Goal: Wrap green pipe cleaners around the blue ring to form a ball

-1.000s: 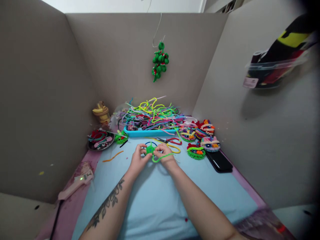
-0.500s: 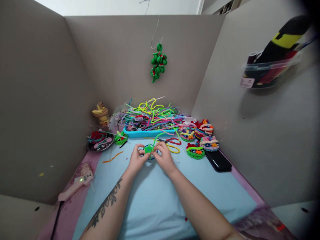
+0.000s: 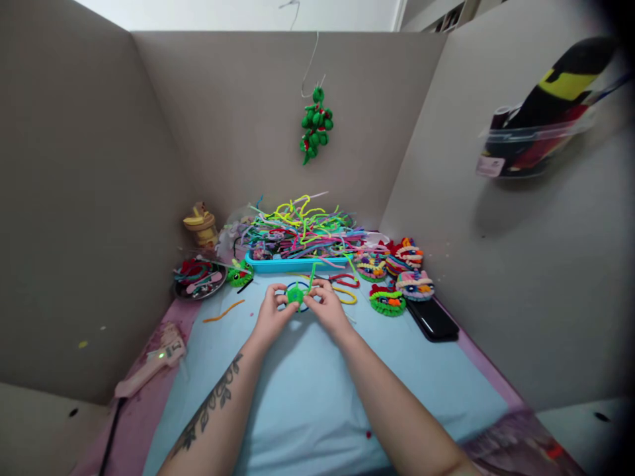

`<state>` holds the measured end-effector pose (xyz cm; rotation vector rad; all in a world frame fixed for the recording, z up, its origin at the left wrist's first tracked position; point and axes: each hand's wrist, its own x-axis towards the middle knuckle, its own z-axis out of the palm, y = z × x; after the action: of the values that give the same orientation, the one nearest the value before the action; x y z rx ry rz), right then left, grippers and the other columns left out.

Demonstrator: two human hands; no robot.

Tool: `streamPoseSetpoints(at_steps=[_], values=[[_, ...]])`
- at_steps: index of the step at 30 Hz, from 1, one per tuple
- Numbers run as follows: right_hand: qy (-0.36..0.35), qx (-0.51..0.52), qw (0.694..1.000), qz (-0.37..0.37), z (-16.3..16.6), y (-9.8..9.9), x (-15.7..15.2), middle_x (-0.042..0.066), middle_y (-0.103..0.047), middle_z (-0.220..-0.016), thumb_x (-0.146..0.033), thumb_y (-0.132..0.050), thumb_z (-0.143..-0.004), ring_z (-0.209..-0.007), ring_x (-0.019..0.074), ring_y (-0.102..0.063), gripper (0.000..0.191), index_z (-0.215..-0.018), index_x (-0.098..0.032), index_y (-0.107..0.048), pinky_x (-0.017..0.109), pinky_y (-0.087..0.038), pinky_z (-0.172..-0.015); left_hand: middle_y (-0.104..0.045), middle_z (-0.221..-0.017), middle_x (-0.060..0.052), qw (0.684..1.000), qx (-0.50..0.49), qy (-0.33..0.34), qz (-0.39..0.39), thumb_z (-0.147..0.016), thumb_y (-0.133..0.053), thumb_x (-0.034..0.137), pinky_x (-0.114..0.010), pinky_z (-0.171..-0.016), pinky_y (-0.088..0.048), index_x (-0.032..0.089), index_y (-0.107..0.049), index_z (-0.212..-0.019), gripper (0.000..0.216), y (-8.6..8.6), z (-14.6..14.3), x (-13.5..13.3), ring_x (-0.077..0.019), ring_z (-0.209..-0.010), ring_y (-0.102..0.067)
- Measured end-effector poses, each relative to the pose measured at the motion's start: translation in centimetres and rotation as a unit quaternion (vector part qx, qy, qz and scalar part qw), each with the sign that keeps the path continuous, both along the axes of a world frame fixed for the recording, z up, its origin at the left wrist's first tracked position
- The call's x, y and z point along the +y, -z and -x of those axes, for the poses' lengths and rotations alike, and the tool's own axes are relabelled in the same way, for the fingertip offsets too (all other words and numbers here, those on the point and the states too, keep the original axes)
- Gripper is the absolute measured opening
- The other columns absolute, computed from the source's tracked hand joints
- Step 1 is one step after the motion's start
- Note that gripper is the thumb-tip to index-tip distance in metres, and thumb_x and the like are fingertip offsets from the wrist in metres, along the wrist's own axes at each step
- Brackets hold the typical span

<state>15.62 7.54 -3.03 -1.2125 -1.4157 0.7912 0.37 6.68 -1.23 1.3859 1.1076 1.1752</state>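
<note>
Head view: both hands meet over the far middle of the blue mat (image 3: 307, 396). The left hand (image 3: 270, 317) pinches a small green pipe-cleaner piece (image 3: 296, 294) from its left side. The right hand (image 3: 327, 307) grips the same piece from the right, fingertips closed on it, with a loose green end sticking up between them. Just beyond lies a blue tray (image 3: 292, 266) heaped with coloured pipe cleaners (image 3: 302, 228). Red-handled scissors (image 3: 344, 279) lie near the right hand. Finished ornaments (image 3: 389, 303) and a black phone (image 3: 434, 319) sit to the right. A glue gun (image 3: 149, 367) rests near left, well apart.
</note>
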Motion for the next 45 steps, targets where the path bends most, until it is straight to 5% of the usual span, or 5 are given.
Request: streamPoseSetpoints(at_steps=[17, 32, 36, 40, 45], values=[[0.026, 0.027, 0.999, -0.013, -0.9, -0.8, 0.1, 0.005, -0.049, -0.112, -0.026, -0.064, -0.066, -0.107, 0.0221, -0.048, 0.02, -0.086, -0.023, -0.066, 0.03, -0.04, -0.078, -0.062, -0.072, 0.002, 1.0, -0.004, 0.017, 0.013, -0.066, -0.065, 0.027, -0.025, -0.065, -0.043, 0.02, -0.037, -0.1, 0.044, -0.1, 0.1, 0.1, -0.0134, -0.068, -0.061], [-0.034, 0.029, 0.999, 0.018, -0.8, 0.5, 0.9, 0.007, -0.05, -0.116, -0.032, -0.065, -0.066, -0.102, 0.0215, -0.052, 0.012, -0.068, -0.02, -0.066, 0.029, -0.042, -0.069, -0.057, -0.072, 0.003, 0.994, 0.084, 0.051, -0.047, -0.069, -0.062, 0.024, -0.025, -0.066, -0.043, 0.021, -0.042, -0.103, 0.039, 0.0, 0.8, -0.1, -0.0146, -0.073, -0.06], [-0.014, 0.051, 0.998, 0.031, -0.5, 0.6, 0.9, 0.007, -0.05, -0.113, -0.034, -0.064, -0.065, -0.099, 0.022, -0.052, 0.016, -0.061, -0.019, -0.063, 0.029, -0.043, -0.067, -0.061, -0.086, -0.003, 0.986, 0.12, -0.01, -0.112, -0.068, -0.062, 0.024, -0.031, -0.077, -0.042, 0.021, -0.045, -0.105, 0.041, 0.3, 0.7, 0.2, -0.0182, -0.087, -0.059], [0.035, 0.123, 0.992, 0.019, -0.1, 0.9, 1.0, 0.007, -0.053, -0.107, -0.036, -0.063, -0.066, -0.1, 0.0224, -0.052, 0.019, -0.06, -0.018, -0.06, 0.034, -0.04, -0.082, -0.06, -0.099, -0.006, 0.969, 0.138, -0.126, -0.164, -0.067, -0.064, 0.028, -0.033, -0.084, -0.039, 0.021, -0.047, -0.104, 0.042, 0.5, 0.6, 0.4, -0.0195, -0.094, -0.056], [0.033, 0.178, 0.983, 0.034, 0.4, 1.3, 1.1, 0.007, -0.057, -0.104, -0.041, -0.062, -0.066, -0.101, 0.0222, -0.052, 0.025, -0.058, -0.018, -0.057, 0.037, -0.034, -0.092, -0.065, -0.081, -0.002, 0.979, 0.128, -0.09, -0.133, -0.073, -0.059, 0.028, -0.033, -0.08, -0.04, 0.022, -0.042, -0.112, 0.043, 0.5, 0.1, 0.0, -0.017, -0.082, -0.06]])
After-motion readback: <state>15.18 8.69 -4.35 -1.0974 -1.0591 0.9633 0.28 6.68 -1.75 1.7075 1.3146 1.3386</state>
